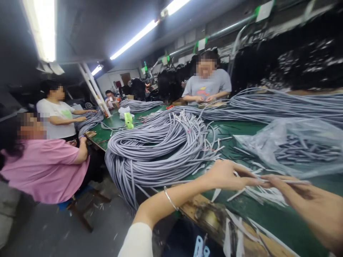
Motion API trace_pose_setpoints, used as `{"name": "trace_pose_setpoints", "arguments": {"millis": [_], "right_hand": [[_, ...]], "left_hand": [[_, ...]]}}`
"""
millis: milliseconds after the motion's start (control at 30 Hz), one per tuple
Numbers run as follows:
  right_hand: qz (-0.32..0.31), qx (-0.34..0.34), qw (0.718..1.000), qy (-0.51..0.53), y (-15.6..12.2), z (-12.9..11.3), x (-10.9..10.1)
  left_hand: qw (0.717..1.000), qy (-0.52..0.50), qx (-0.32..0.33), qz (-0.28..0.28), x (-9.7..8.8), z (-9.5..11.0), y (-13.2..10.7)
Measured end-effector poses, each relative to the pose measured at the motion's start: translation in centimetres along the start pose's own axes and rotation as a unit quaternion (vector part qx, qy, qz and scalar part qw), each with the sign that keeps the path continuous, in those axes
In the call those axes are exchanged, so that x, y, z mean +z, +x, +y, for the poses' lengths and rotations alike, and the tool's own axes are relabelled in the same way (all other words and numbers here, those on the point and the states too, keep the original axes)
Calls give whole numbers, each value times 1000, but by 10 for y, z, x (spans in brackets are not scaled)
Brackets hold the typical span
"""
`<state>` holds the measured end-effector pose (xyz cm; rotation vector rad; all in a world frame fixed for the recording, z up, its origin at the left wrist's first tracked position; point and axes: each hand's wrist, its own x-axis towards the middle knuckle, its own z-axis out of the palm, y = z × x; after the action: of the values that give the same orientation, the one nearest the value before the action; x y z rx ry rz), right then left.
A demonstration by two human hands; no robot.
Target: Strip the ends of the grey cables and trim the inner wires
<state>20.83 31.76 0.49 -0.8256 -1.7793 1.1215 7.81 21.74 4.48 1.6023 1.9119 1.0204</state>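
My left hand (227, 175) reaches in over the table edge, a bracelet on its wrist, with thumb and fingers pinched on a thin grey cable (291, 181). Close beside it, my right hand (302, 200) grips the same cable with its fingers pressed together. The two hands nearly meet at the fingertips. Beneath them lie pale stripped strips (265, 194). Left of my hands spreads a large coil of grey cables (155, 146), their loose, whitish ends (187, 123) fanned toward me.
A clear plastic bag (268, 142) of short dark pieces lies at the right. More cable bundles (268, 107) run along the back. A co-worker in grey (206, 84) sits opposite; a person in pink (48, 167) and one in white (56, 116) are at the left. A wooden edge (195, 205) borders the green table.
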Motion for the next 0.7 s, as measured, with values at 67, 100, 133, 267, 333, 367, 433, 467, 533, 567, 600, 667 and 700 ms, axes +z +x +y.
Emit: {"name": "trace_pose_setpoints", "arguments": {"millis": [67,100,133,267,333,367,433,467,533,567,600,667,700], "right_hand": [[-16,90,993,79,-2,-29,6],[-16,128,986,101,-3,-39,8],[-19,162,980,114,-3,-47,11],[34,187,962,194,-1,-48,24],[27,170,963,207,1,-41,28],[43,167,964,203,2,-37,30],[22,129,967,216,3,-31,31],[12,120,968,220,2,-29,31],[-3,107,969,225,-1,-27,30],[-7,104,969,226,-2,-27,30],[-10,100,969,227,-4,-26,30],[-21,94,969,226,-6,-25,29],[-29,89,970,224,-6,-25,28]], "left_hand": [[999,1,11,35,2,-6,2],[998,10,20,52,4,-8,2],[997,22,34,72,5,-10,2],[984,29,93,148,9,-17,0],[984,1,109,139,9,-21,1],[984,-15,116,135,9,-23,3],[983,-37,122,130,10,-26,5],[983,-43,123,133,10,-27,6],[982,-52,124,133,11,-27,5],[982,-55,124,133,12,-26,4],[982,-57,125,131,12,-24,2],[982,-61,125,127,12,-21,0],[983,-62,124,123,12,-20,-1]]}}
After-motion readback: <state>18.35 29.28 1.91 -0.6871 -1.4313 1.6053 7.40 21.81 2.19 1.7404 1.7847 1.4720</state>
